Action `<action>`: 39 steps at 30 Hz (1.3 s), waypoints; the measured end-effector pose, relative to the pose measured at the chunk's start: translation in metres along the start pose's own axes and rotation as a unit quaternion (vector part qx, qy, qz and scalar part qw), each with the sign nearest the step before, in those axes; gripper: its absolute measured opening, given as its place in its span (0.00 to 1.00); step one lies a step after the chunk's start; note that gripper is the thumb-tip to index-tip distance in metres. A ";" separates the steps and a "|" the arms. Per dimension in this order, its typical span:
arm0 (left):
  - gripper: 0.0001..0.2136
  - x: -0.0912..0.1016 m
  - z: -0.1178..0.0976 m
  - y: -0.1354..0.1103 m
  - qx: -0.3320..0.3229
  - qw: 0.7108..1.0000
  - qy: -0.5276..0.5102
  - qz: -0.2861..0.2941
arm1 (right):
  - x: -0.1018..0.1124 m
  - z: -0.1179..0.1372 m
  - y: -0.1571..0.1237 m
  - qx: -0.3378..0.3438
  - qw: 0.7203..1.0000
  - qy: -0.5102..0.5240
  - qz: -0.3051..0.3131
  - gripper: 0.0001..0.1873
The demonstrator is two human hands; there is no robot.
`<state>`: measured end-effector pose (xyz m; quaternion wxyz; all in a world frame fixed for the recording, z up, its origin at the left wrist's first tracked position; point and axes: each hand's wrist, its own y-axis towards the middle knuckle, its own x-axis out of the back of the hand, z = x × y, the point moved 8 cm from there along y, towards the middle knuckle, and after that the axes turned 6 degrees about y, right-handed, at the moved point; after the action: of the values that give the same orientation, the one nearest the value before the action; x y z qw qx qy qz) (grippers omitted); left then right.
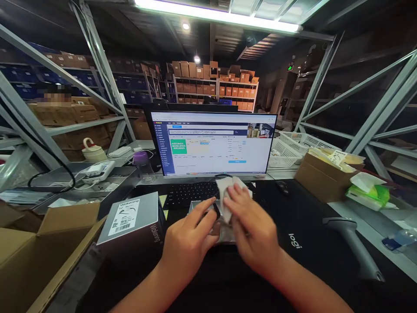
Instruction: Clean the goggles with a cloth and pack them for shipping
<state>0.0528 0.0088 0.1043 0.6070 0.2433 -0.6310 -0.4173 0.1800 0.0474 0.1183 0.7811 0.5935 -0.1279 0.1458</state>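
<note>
My right hand [250,221] is closed on a crumpled white tissue [226,187], pressing it toward a small clear item between my hands. My left hand [192,230] has its fingers curled round this item, which has a transparent, glossy edge [194,205] and a dark part [217,210] by the fingertips. Its kind is mostly hidden by my fingers. Just behind my hands is the black keyboard [189,193], and a silver-grey box printed "Wakening" [133,230] stands to the left of them.
A monitor [215,148] stands at the back. On the right are a barcode scanner [355,243], a mouse [282,188], a brown carton [321,176] and a green tissue pack [368,191]. An open carton [48,243] is at left, near a purple-lidded cup [142,165].
</note>
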 end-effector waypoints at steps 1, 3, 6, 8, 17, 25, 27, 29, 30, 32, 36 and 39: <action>0.07 0.002 0.002 0.001 0.004 1.000 0.008 -0.008 | -0.009 0.007 -0.002 0.022 1.000 -0.013 0.013 0.33; 0.08 0.006 0.006 0.002 0.010 0.999 0.017 -0.027 | -0.020 0.017 -0.006 0.067 0.997 -0.036 0.025 0.34; 0.08 0.007 0.007 0.003 -0.008 0.999 0.023 -0.048 | -0.018 0.013 -0.006 0.097 0.993 -0.049 0.041 0.34; 0.07 0.003 0.002 0.002 -0.040 0.998 0.021 -0.044 | -0.006 -0.005 -0.001 0.052 0.998 -0.036 0.021 0.30; 0.08 -0.004 -0.001 -0.002 -0.060 0.997 0.004 -0.054 | -0.014 0.008 -0.004 0.113 0.991 -0.072 -0.019 0.25; 0.08 -0.012 -0.002 -0.003 -0.042 0.997 -0.053 -0.035 | 0.047 -0.121 -0.002 -0.298 0.928 0.148 -0.167 0.11; 0.09 -0.009 -0.003 -0.004 -0.041 0.996 -0.056 -0.051 | 0.051 -0.142 -0.009 -0.366 0.867 0.261 -0.213 0.10; 0.10 -0.005 -0.003 -0.004 -0.038 0.996 -0.054 -0.065 | 0.045 -0.149 -0.012 -0.409 0.821 0.348 -0.194 0.14; 0.11 -0.003 -0.002 -0.004 -0.035 0.996 -0.054 -0.068 | 0.040 -0.149 -0.013 -0.429 0.808 0.373 -0.155 0.15; 0.11 -0.001 -0.001 -0.003 -0.031 0.996 -0.055 -0.069 | 0.025 -0.141 -0.014 -0.468 0.782 0.409 -0.054 0.17; 0.13 0.001 0.001 -0.003 -0.022 0.995 -0.068 -0.073 | -0.003 -0.118 -0.018 -0.493 0.692 0.526 -0.023 0.28; 0.11 -0.004 0.005 -0.003 -0.007 0.996 -0.072 -0.057 | -0.028 -0.102 -0.020 -0.484 0.620 0.608 -0.103 0.30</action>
<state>0.0481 0.0113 0.0996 0.5367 0.2437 -0.6553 -0.4724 0.1644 0.1388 0.0632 0.8648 -0.0854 0.3866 0.3087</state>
